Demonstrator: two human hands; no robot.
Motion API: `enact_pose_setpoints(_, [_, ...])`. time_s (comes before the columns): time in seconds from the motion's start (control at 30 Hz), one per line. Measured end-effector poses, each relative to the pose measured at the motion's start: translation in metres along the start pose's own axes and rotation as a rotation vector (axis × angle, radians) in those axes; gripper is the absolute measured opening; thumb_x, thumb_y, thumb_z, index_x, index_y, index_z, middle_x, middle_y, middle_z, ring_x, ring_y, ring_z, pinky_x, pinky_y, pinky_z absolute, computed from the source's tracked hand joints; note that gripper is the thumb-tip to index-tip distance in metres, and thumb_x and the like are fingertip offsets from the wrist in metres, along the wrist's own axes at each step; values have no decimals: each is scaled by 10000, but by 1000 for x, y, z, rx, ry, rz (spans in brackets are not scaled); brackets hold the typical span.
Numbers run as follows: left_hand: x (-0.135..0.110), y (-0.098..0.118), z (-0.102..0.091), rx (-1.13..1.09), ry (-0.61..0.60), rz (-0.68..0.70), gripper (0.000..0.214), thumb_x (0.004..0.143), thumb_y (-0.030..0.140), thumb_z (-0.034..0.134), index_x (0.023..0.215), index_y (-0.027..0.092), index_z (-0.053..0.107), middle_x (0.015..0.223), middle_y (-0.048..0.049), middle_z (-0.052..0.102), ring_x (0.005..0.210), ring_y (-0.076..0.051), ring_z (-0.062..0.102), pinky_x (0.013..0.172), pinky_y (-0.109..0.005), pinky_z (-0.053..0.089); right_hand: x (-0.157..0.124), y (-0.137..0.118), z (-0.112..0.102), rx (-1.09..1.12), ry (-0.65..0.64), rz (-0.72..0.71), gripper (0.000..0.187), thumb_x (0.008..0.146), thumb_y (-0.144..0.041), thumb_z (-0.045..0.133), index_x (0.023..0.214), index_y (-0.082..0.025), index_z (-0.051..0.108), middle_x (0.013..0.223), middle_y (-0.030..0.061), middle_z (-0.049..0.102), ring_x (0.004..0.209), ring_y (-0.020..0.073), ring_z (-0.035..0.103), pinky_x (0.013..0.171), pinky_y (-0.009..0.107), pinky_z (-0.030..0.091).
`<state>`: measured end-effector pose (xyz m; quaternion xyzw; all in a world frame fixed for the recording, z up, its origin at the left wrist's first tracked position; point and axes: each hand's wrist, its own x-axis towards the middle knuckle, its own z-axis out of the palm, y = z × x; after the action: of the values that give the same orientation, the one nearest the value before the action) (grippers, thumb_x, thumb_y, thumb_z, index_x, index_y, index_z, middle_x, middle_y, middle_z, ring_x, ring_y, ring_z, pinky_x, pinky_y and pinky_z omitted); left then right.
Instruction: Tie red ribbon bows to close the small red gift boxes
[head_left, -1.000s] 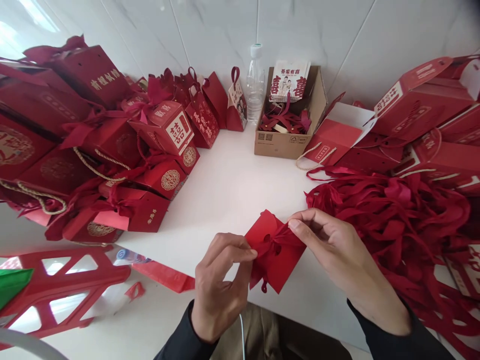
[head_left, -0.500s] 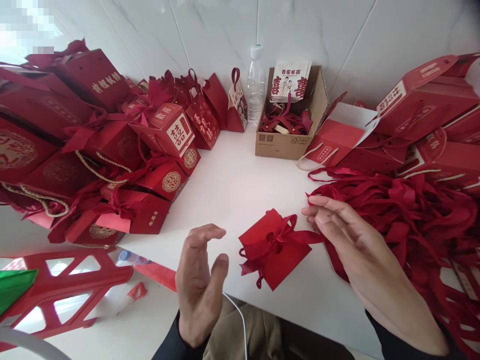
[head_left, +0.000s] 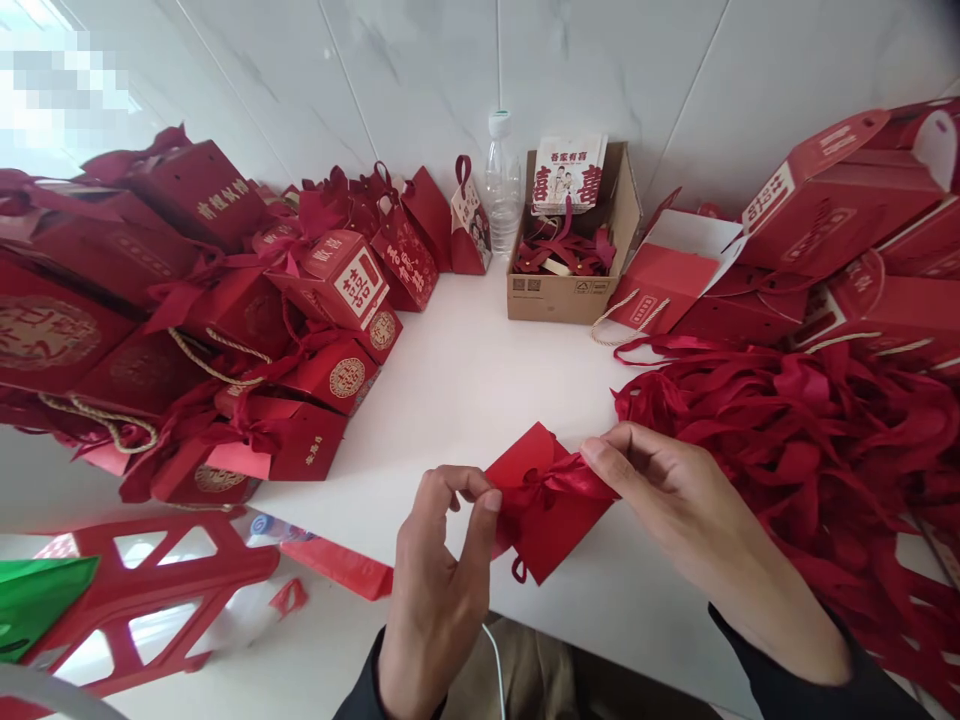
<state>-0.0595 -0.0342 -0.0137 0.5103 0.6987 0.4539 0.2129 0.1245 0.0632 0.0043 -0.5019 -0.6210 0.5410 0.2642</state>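
A small red gift box [head_left: 566,525] rests on the white table in front of me, tied on top with a dark red ribbon bow [head_left: 551,483]. My left hand [head_left: 446,560] pinches the bow's left side between thumb and forefinger. On the other side, my right hand [head_left: 667,490] pinches the ribbon at the bow's right. The ribbon looks stretched between the two hands. A small ribbon loop hangs at the box's near edge.
Finished-looking red boxes [head_left: 289,440] are heaped at left. A loose ribbon pile [head_left: 787,420] lies at right, below more red boxes [head_left: 840,220]. A cardboard box [head_left: 559,305] and plastic bottle [head_left: 502,190] stand by the wall. A red plastic stool [head_left: 157,600] is at lower left.
Both hands have moved in to the gift box. Each has closed on one side of the bow, and the ribbon is now drawn out sideways.
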Motion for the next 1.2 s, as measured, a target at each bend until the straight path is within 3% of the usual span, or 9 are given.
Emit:
enact_pose_setpoints(0.13, [0,-3,4,-120,26,-40,121,1046,286,552,934,252,580,789,15,620,705,-141,609,651,-285,516,0,2,1,5,10,-5,503,949,-677,602,721,-229,582,667,-33,515,596,133,436,527,260,348])
enact_pose_setpoints(0.23, [0,-3,4,-235,66,-64,20,1027,280,599,1044,269,601,895,7,637,772,-130,642,688,-250,551,0,4,1,32,117,-11,449,939,-681,608,841,-244,636,661,-30,551,561,137,451,490,256,355])
enact_pose_setpoints(0.37, [-2,-2,-4,-257,152,-90,139,1013,327,635,1141,280,610,1013,-17,657,897,-138,657,777,-232,569,-2,9,-4,16,239,-24,453,930,-700,594,1005,-264,696,765,24,698,652,177,603,535,261,457])
enact_pose_setpoints(0.47, [-5,-4,-9,-157,150,-158,165,1046,402,566,990,259,627,860,-3,619,761,-139,595,655,-225,527,-4,18,-7,-21,196,3,472,927,-701,602,1110,-282,723,899,48,759,816,218,692,648,292,534])
enact_pose_setpoints(0.63, [-11,2,-6,-13,-72,-161,335,1023,503,564,818,241,611,732,-9,598,699,-176,523,616,-290,454,-2,26,-6,-36,39,8,410,937,-644,632,1081,-276,742,982,47,783,882,256,720,629,324,536])
enact_pose_setpoints(0.73, [-11,11,-2,-81,-31,-224,348,991,501,624,769,237,580,714,0,568,708,-178,522,662,-302,463,-2,23,-4,7,38,-8,375,954,-620,625,985,-262,731,888,26,775,800,232,717,628,317,532])
enact_pose_setpoints(0.9, [-10,11,-5,-211,166,-254,135,1020,382,601,978,254,610,852,-8,621,770,-161,597,699,-262,520,-5,25,-6,132,192,-40,447,945,-637,639,1193,-274,719,1132,74,778,1042,256,722,837,334,580])
enact_pose_setpoints(0.97, [-10,3,-8,-177,223,-251,118,1018,365,601,1000,249,614,892,-21,628,823,-168,618,735,-262,534,-7,28,-7,100,202,-12,481,944,-670,613,1219,-290,719,1135,72,779,1042,264,718,812,341,579])
enact_pose_setpoints(1.2, [-19,0,-7,-68,119,-254,214,1049,427,531,972,252,627,843,-17,616,798,-183,591,725,-295,515,-7,28,-4,61,-2,-1,424,971,-647,594,1210,-314,703,1120,4,780,999,224,703,803,322,544])
